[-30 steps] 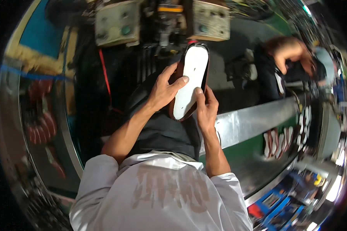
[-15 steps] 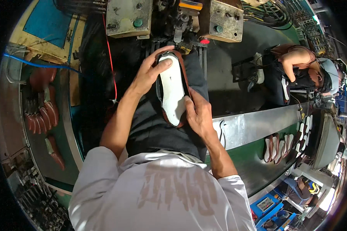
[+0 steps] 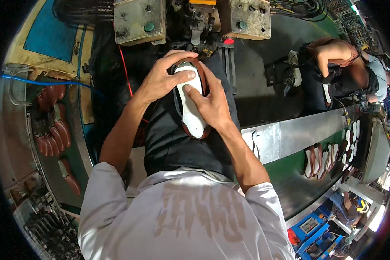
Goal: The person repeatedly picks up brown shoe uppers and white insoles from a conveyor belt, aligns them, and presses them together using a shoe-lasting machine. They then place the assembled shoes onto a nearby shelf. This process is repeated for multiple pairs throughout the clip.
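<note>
Over my lap is a brown shoe upper on a last, its white insole turned up and its narrower end toward me. Around its far end, my left hand is closed, the thumb pressing on the white insole and the fingers over the far edge. My right hand grips the right side, thumb on the insole's middle and fingers wrapped along the brown side. Just beyond the shoe stands the black metal head of a machine.
Two control boxes with green buttons flank the machine; a red button sits below the right one. Brown shoe uppers lie on the left belt. More lasted shoes stand on the right belt. A co-worker sits at right.
My right hand has slid from the shoe's near right side up toward its far end, its thumb now on the insole. My left hand keeps its hold. The view has shifted slightly.
</note>
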Action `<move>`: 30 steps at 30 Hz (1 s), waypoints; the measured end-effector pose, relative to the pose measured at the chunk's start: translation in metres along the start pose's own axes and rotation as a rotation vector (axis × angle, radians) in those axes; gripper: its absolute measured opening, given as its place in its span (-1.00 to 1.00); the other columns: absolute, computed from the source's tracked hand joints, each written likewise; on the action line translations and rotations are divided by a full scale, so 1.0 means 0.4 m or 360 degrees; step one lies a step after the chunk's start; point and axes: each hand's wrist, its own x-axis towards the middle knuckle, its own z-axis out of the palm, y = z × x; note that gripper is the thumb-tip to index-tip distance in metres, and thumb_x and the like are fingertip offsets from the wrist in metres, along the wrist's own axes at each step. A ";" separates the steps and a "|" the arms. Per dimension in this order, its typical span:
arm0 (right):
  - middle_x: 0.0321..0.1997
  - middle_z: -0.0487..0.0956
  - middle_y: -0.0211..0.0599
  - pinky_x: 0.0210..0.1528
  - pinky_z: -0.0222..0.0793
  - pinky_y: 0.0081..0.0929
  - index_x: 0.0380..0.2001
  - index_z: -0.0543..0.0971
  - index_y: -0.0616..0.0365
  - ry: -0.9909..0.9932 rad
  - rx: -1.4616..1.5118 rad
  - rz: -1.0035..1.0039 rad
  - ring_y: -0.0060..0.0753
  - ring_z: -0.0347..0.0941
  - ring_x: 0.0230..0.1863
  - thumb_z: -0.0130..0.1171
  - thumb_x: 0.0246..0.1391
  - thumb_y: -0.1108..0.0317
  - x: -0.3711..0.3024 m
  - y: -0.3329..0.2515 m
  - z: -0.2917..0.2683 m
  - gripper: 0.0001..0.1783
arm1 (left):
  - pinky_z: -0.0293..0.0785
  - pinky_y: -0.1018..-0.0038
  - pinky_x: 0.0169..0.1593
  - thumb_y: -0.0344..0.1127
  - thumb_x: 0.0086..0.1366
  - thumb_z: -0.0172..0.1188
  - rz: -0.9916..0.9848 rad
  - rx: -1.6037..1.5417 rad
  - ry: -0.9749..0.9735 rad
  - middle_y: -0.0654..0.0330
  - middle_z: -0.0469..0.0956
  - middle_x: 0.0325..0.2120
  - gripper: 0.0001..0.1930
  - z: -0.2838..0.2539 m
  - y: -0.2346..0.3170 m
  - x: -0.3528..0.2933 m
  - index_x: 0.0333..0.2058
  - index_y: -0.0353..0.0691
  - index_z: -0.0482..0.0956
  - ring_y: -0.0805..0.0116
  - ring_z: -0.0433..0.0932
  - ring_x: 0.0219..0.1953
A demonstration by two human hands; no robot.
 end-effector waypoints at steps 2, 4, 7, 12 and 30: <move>0.30 0.58 0.09 0.39 0.39 -0.16 0.46 0.41 0.21 0.0105 -0.0059 -0.0001 0.02 0.50 0.33 0.48 0.19 0.28 -0.008 0.011 0.013 -0.19 | 0.30 0.32 0.42 -0.28 0.32 0.39 0.0078 0.0042 0.0007 0.07 0.56 0.20 -0.47 0.009 -0.010 0.003 0.24 -0.30 0.61 0.21 0.48 0.31; 0.30 0.58 0.10 0.39 0.40 -0.16 0.45 0.42 0.20 0.0210 -0.0084 -0.0056 0.04 0.51 0.32 0.48 0.18 0.27 -0.013 0.027 0.024 -0.19 | 0.35 0.31 0.38 -0.24 0.34 0.41 0.0152 0.0058 0.0013 0.07 0.58 0.17 -0.49 0.017 -0.021 0.012 0.22 -0.28 0.63 0.19 0.51 0.27; 0.36 0.55 0.10 0.40 0.40 -0.17 0.47 0.39 0.19 0.0175 -0.0085 0.0010 0.01 0.50 0.36 0.51 0.16 0.25 -0.011 0.027 0.013 -0.13 | 0.37 0.31 0.37 -0.24 0.35 0.42 0.0172 -0.0005 -0.0017 0.08 0.59 0.15 -0.51 0.015 -0.031 0.023 0.21 -0.27 0.64 0.21 0.52 0.25; 0.46 0.46 0.14 0.45 0.36 -0.21 0.53 0.28 0.22 0.0084 0.0041 -0.0085 -0.08 0.44 0.46 0.55 0.12 0.25 0.006 0.060 -0.005 -0.01 | 0.38 0.33 0.36 -0.32 0.37 0.39 0.0046 -0.0300 0.0018 0.13 0.60 0.14 -0.56 0.033 -0.044 0.043 0.20 -0.27 0.65 0.27 0.53 0.23; 0.43 0.45 0.18 0.49 0.29 -0.20 0.54 0.19 0.33 0.0144 -0.0029 0.0034 0.05 0.41 0.46 0.49 0.12 0.35 -0.040 0.047 -0.114 0.02 | 0.35 0.29 0.38 -0.20 0.41 0.37 -0.0091 -0.0380 -0.0239 0.14 0.61 0.18 -0.54 0.151 -0.018 0.114 0.22 -0.23 0.64 0.26 0.51 0.26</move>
